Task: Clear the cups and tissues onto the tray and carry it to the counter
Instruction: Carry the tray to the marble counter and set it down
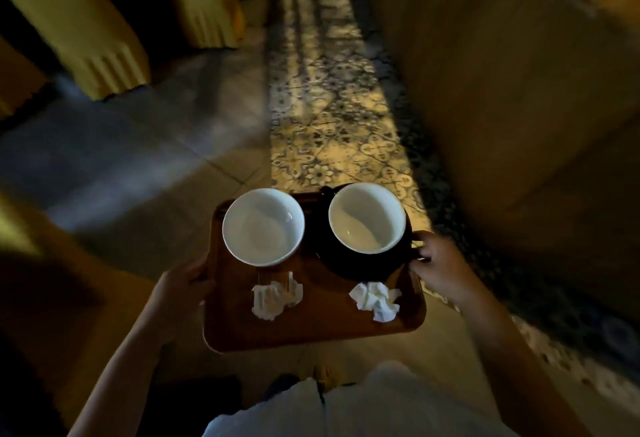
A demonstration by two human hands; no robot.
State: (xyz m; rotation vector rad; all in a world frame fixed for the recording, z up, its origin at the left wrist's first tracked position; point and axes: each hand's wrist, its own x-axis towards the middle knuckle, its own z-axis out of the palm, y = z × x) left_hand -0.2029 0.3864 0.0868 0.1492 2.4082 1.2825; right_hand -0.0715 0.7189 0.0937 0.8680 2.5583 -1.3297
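Both hands, left (180,293) and right (438,268), grip the tray (311,334) edges at lower centre; tilting could slide the cups (263,227).

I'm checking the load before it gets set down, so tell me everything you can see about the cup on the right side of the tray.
The right cup is round, white and glossy inside, dark outside, and looks empty. It stands upright on a dark saucer at the tray's far right corner. A crumpled tissue lies just in front. The right hand grips the tray edge beside it.
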